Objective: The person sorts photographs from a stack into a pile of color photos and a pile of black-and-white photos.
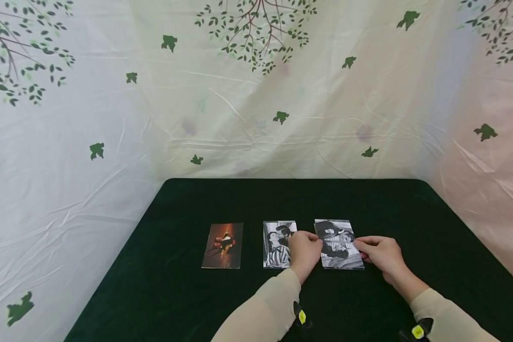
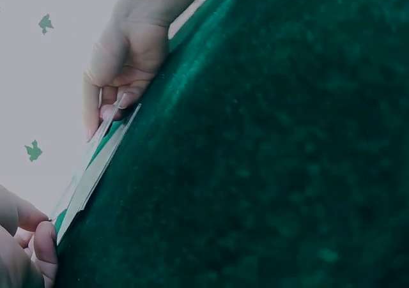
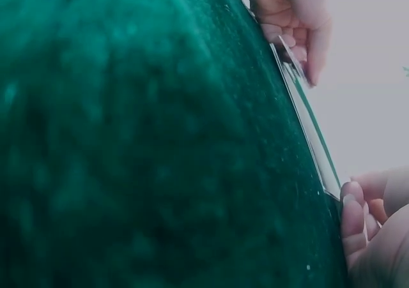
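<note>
Left hand [image 1: 305, 251] and right hand [image 1: 381, 255], each grip pinched on opposite edges of one black-and-white photo card [image 1: 338, 243], raised just above a card stack [image 2: 99, 168], bench [image 1: 154, 289] right, liable to land skewed if one side releases first.

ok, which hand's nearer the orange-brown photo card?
Left. The left hand is to the right of the orange-brown photo card, at the left edge of the rightmost black-and-white photo; the right hand is farther off, at that photo's right edge.
</note>
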`<state>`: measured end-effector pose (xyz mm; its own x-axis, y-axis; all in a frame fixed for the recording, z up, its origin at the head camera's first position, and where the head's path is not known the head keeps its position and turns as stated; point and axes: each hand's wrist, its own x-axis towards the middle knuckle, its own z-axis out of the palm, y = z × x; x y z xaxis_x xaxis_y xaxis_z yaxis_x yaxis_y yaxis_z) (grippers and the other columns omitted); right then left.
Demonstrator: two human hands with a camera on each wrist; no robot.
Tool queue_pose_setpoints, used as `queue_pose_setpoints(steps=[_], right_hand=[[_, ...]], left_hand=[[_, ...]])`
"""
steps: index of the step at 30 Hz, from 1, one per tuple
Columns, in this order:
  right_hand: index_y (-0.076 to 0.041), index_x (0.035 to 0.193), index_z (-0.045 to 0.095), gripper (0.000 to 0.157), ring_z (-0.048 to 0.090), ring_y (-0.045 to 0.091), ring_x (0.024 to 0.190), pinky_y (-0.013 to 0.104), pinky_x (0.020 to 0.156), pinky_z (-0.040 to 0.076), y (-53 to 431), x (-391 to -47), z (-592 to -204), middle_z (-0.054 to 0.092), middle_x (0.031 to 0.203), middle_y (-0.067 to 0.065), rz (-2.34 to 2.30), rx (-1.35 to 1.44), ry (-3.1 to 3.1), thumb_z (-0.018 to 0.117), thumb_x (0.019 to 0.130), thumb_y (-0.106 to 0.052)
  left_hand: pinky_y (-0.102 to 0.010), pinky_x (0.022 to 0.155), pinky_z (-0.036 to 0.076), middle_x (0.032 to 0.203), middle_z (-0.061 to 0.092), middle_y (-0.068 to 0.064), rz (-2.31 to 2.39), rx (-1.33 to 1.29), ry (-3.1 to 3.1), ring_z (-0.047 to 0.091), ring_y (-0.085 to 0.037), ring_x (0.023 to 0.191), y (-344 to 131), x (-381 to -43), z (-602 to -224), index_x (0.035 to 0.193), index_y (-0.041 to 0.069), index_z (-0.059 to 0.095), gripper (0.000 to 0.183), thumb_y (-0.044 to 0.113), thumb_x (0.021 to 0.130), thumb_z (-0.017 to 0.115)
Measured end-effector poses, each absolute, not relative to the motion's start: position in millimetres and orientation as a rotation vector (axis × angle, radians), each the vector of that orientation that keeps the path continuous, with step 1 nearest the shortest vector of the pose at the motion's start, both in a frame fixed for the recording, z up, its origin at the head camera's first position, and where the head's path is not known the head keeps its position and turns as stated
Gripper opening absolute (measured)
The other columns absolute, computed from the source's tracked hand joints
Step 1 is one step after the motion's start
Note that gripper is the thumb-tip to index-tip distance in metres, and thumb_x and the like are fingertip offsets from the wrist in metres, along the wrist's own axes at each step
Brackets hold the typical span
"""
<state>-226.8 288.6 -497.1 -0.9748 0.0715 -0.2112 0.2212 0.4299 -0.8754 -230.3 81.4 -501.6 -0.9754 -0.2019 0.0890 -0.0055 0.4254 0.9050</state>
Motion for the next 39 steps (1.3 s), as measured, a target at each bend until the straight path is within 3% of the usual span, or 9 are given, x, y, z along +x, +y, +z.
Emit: queue_pose_setpoints(steps=[5,9,22,39], right_hand=[[-0.003,0.120,0.064,0.048,0.061,0.020,0.085,0.031,0.069,0.053,287.1,-227.1,-497.9,0.063,0.104,0.010,-1.528,0.281,2.568,0.067,0.090,-0.040],[-0.002,0.119,0.065,0.047,0.061,0.020,0.084,0.031,0.067,0.052,285.7,-226.9,-498.6,0.063,0.103,0.010,-1.514,0.288,2.588,0.067,0.089,-0.039],[-0.004,0.116,0.067,0.041,0.058,0.021,0.080,0.032,0.063,0.050,283.6,-227.2,-499.7,0.062,0.097,0.009,-1.446,0.263,2.654,0.066,0.091,-0.036],[-0.004,0.107,0.071,0.027,0.061,0.020,0.079,0.031,0.062,0.051,280.6,-224.8,-499.3,0.065,0.105,0.014,-1.308,0.165,2.818,0.066,0.091,-0.025]], left_hand=[[-0.027,0.060,0.049,0.067,0.064,0.007,-1.574,0.150,-2.527,0.058,-0.008,0.066,81.0,-229.2,-502.1,0.078,0.009,0.076,0.004,0.011,0.080,0.074],[-0.026,0.056,0.048,0.067,0.065,0.006,-1.552,0.113,-2.537,0.057,-0.006,0.063,79.4,-229.4,-503.7,0.075,0.009,0.074,0.005,0.010,0.080,0.074],[-0.027,0.056,0.047,0.069,0.064,0.004,-1.470,0.094,-2.592,0.057,-0.010,0.066,79.2,-227.6,-502.9,0.070,0.010,0.073,0.009,0.008,0.079,0.073],[-0.027,0.058,0.047,0.067,0.064,0.006,-1.417,0.091,-2.609,0.058,-0.009,0.067,81.7,-229.6,-506.5,0.069,0.012,0.073,0.010,0.010,0.078,0.074]])
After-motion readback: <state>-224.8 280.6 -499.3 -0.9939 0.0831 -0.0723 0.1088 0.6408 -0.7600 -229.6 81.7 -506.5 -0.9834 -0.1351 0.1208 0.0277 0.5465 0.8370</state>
